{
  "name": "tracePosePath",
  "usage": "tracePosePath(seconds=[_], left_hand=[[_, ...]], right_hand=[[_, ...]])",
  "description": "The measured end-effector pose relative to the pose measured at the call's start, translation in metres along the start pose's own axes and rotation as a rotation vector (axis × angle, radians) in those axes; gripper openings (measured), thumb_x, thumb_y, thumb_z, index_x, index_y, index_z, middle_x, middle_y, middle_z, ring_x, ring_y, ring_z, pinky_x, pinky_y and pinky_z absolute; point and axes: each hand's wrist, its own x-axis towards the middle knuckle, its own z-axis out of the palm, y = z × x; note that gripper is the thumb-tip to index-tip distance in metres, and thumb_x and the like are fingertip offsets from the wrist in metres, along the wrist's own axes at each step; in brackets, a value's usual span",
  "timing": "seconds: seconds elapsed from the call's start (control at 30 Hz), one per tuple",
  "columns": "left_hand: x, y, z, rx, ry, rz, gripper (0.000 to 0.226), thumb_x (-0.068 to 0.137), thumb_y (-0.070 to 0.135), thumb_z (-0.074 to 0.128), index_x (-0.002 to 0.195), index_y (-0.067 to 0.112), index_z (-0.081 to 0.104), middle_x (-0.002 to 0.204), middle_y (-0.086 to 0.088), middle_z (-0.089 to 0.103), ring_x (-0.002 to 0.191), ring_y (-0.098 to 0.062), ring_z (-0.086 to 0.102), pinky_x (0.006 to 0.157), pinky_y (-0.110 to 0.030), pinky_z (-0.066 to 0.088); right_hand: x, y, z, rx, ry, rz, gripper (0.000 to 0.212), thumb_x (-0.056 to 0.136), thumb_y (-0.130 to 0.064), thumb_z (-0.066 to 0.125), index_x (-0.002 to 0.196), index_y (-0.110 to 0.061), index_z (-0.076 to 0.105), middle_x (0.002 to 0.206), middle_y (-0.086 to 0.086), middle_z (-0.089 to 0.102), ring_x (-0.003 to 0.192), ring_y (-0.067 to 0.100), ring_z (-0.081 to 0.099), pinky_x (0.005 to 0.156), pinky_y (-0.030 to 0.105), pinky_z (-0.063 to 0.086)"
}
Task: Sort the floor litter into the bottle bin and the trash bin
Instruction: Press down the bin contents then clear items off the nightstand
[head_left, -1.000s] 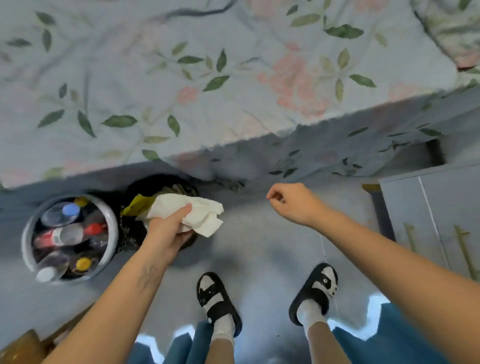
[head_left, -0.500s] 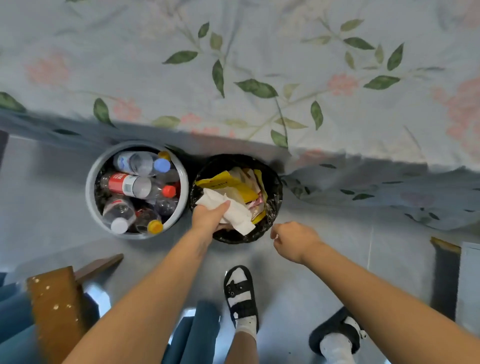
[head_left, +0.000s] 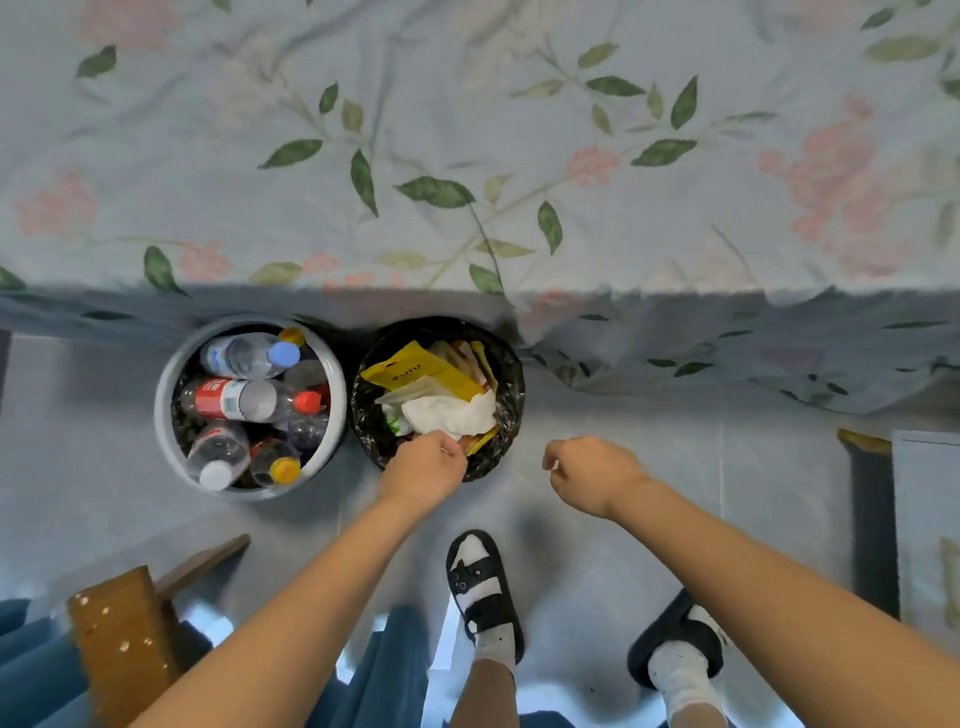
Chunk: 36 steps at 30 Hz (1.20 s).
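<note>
Head view, left hand (head_left: 423, 470) touching tissue (head_left: 449, 414), right hand (head_left: 589, 473) curled

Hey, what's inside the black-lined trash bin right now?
On top in the trash bin lie a crumpled white tissue and a yellow packet, with other wrappers at the edges. The left hand covers the near rim; anything deeper is hidden.

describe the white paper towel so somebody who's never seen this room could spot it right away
Below the edge of the floral bedspread two round bins stand side by side. In the right, black-lined trash bin, the white paper towel lies crumpled beside a yellow packet, the only plain white piece there.
</note>
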Motion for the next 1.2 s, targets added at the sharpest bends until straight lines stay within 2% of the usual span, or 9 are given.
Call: tracePosePath(seconds=[0.17,0.3,0.53,0.7,0.83,0.9,0.97,1.1,1.2], left_hand=[[-0.034,0.093,0.028,0.538,0.006,0.299,0.024,0.092,0.030,0.045,0.107,0.019,0.060,0.107,-0.003,0.067,0.099,-0.025,0.061,0.076,-0.033,0.047],[-0.065,0.198,0.079,0.814,0.008,0.555,0.031,0.092,0.035,0.043,0.114,0.018,0.058,0.116,-0.006,0.063,0.107,-0.028,0.060,0.082,-0.035,0.047],[-0.129,0.371,0.213,0.996,-0.029,0.820,0.032,0.094,0.037,0.043,0.116,0.018,0.056,0.115,-0.005,0.062,0.105,-0.028,0.058,0.075,-0.034,0.042],[-0.177,0.457,0.324,1.092,-0.095,1.007,0.034,0.095,0.043,0.042,0.117,0.024,0.059,0.114,-0.002,0.065,0.103,-0.025,0.060,0.078,-0.034,0.047],[-0.210,0.498,0.401,1.188,-0.173,1.096,0.031,0.095,0.044,0.041,0.115,0.029,0.059,0.112,0.003,0.065,0.102,-0.021,0.061,0.073,-0.031,0.046],[-0.226,0.509,0.427,1.233,-0.195,1.128,0.031,0.095,0.042,0.041,0.115,0.028,0.060,0.112,0.004,0.065,0.102,-0.020,0.061,0.075,-0.032,0.048],[-0.239,0.515,0.446,1.276,-0.210,1.163,0.031,0.095,0.039,0.041,0.116,0.026,0.060,0.112,0.003,0.065,0.103,-0.021,0.061,0.078,-0.033,0.050],[-0.252,0.518,0.469,1.349,-0.241,1.198,0.031,0.095,0.036,0.040,0.116,0.023,0.059,0.111,0.000,0.065,0.099,-0.023,0.061,0.076,-0.032,0.050],[-0.253,0.518,0.476,1.383,-0.256,1.180,0.031,0.095,0.034,0.040,0.118,0.024,0.058,0.110,0.001,0.065,0.101,-0.022,0.061,0.074,-0.031,0.046]], right_hand=[[-0.056,0.079,-0.012,0.100,0.122,0.090,0.032,0.095,-0.023,0.039,0.124,-0.021,0.055,0.124,0.008,0.059,0.111,0.028,0.055,0.083,0.034,0.046],[-0.116,0.167,-0.011,0.212,0.238,0.182,0.033,0.095,-0.021,0.039,0.124,-0.021,0.054,0.123,0.007,0.060,0.111,0.027,0.056,0.075,0.031,0.042],[-0.261,0.365,0.014,0.419,0.517,0.416,0.031,0.094,-0.022,0.041,0.119,-0.023,0.059,0.119,0.006,0.063,0.108,0.027,0.058,0.082,0.034,0.046],[-0.387,0.508,0.049,0.549,0.799,0.686,0.028,0.088,-0.015,0.049,0.112,-0.021,0.062,0.096,0.000,0.065,0.100,0.027,0.058,0.078,0.036,0.048],[-0.468,0.595,0.100,0.623,0.963,0.918,0.029,0.089,-0.009,0.051,0.115,-0.018,0.061,0.111,0.002,0.064,0.104,0.026,0.055,0.083,0.039,0.050],[-0.492,0.628,0.125,0.639,0.960,1.019,0.034,0.090,-0.009,0.054,0.123,-0.019,0.057,0.122,0.007,0.058,0.114,0.029,0.050,0.087,0.040,0.047],[-0.504,0.655,0.148,0.657,0.833,1.113,0.046,0.089,-0.016,0.062,0.133,-0.022,0.048,0.134,0.012,0.047,0.124,0.034,0.039,0.094,0.044,0.044],[-0.502,0.696,0.190,0.824,0.563,1.198,0.088,0.075,-0.049,0.072,0.146,-0.021,0.027,0.141,0.018,0.038,0.132,0.040,0.030,0.105,0.049,0.031],[-0.490,0.715,0.202,1.004,0.600,1.282,0.092,0.078,-0.054,0.067,0.146,-0.010,0.024,0.144,0.020,0.036,0.135,0.038,0.031,0.111,0.046,0.026]])
